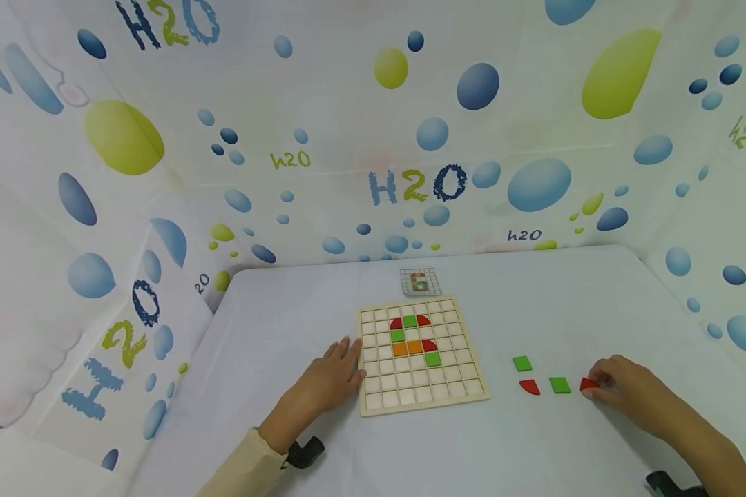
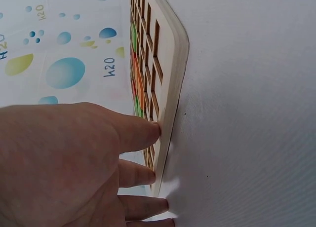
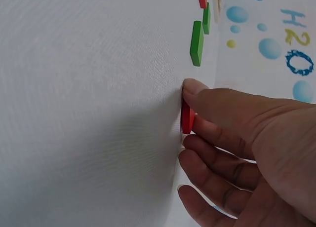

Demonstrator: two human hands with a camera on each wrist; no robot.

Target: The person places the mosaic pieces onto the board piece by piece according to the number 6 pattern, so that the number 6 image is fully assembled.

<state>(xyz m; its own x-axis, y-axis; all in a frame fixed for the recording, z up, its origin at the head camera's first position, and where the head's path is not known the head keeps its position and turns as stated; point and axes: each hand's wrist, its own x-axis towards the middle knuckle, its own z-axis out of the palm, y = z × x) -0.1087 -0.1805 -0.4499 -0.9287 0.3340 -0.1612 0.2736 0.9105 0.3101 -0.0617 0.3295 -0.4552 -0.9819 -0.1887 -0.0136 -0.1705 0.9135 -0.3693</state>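
My left hand (image 1: 331, 375) rests at the left edge of a wooden grid board (image 1: 373, 407), its straight fingertips touching the rim in the left wrist view. Several red, green and orange tiles lie in the board's cells, among them an orange tile (image 1: 414, 347) near the middle. To the right of the board, my right hand (image 1: 628, 386) pinches a red quarter-round tile (image 3: 187, 119) between thumb and fingers, low at the tabletop. Close to its left are a green square tile (image 1: 559, 385), another red quarter-round tile (image 1: 530, 387) and a second green square (image 1: 522, 363).
Behind the board lies a small card (image 1: 420, 281) printed with a grid and a coloured figure. A white cloth (image 1: 273, 310) covers the table. Printed sheeting (image 1: 336, 124) with blue and green drops rises at the back and sides.
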